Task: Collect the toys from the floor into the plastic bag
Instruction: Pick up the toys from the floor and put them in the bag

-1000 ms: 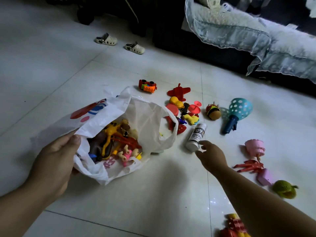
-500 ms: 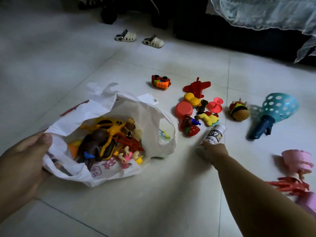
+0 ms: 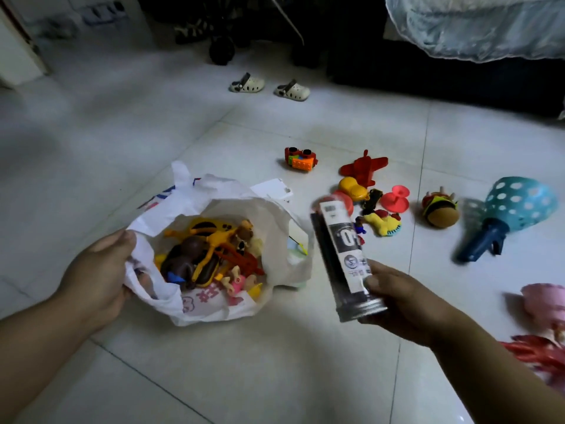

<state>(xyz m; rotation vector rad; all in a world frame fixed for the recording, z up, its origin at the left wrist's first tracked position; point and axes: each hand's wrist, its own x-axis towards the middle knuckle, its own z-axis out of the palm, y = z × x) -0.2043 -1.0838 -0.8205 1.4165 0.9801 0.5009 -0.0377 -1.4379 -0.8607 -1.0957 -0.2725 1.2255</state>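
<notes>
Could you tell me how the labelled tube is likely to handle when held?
The tube looks rigid and smooth, so it may slip in the right hand, gripping only its capped end. Being cylindrical, it would probably roll if set down.

Dim room, soft light on pale tiles.
The floor (image 3: 275,377) is brightest in the middle and sinks to near black along its far edge; a small glare spot sits at its near right corner. Shadows are faint and soft. The tube (image 3: 344,246) in the right hand (image 3: 406,304) smears with motion blur.
</notes>
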